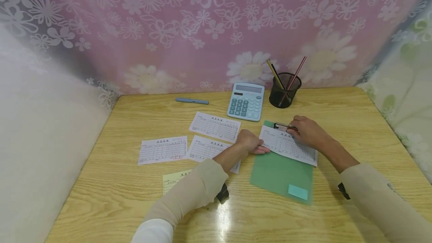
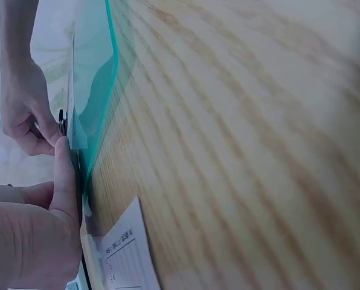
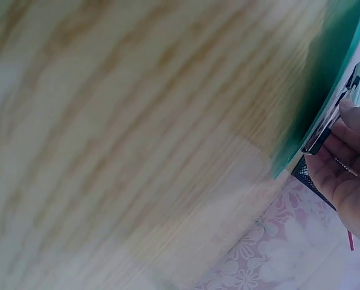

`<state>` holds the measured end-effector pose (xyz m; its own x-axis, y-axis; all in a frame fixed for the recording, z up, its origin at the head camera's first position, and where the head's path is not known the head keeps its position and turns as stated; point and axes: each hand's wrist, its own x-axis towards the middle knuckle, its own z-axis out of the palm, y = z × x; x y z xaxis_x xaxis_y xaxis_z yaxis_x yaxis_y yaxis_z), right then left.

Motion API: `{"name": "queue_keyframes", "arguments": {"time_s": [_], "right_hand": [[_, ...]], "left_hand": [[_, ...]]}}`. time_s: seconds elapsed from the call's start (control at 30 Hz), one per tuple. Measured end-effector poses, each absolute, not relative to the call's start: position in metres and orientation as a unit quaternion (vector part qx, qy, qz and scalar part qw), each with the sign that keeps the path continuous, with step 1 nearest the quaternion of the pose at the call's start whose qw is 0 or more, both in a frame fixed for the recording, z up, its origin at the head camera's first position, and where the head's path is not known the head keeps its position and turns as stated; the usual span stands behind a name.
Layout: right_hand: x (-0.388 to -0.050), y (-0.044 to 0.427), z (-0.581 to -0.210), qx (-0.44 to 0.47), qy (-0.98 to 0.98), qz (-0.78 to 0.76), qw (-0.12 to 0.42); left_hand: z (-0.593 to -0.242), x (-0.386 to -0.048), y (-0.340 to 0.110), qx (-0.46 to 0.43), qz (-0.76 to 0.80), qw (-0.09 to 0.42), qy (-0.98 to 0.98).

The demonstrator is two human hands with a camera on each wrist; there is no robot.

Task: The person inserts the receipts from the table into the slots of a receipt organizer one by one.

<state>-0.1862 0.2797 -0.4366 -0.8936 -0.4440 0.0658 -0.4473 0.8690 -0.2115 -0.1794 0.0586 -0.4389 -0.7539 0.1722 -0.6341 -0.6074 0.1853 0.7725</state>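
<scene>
Thumb and fingers of the right hand (image 1: 308,132) pinched the metal clip (image 1: 281,126) of the green clipboard (image 1: 280,175), that forearm angled in from the lower right. Opposite, the left hand (image 1: 249,140) had some digits straight at the lower left corner of the white printed slip (image 1: 287,143); whether they pinched it could not be told. That slip lay across the clipboard's upper part. Seating it under the clip seemed the step; next likely called for squaring the paper, then releasing the clip. Leftward lay three loose white forms (image 1: 162,150).
</scene>
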Motion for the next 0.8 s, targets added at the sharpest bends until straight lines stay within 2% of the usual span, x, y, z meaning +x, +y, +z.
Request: {"name": "queue_keyframes", "arguments": {"time_s": [0.47,0.8], "right_hand": [[-0.1861,0.2786,-0.4372,0.239,-0.965,0.11,0.023],[-0.186,0.2772,-0.437,0.225,-0.97,0.094,-0.003]], "left_hand": [[-0.4396,-0.1839,0.0652,-0.143,0.625,0.288,0.711],[-0.44,-0.1851,0.0679,-0.133,0.614,0.277,0.727]]}}
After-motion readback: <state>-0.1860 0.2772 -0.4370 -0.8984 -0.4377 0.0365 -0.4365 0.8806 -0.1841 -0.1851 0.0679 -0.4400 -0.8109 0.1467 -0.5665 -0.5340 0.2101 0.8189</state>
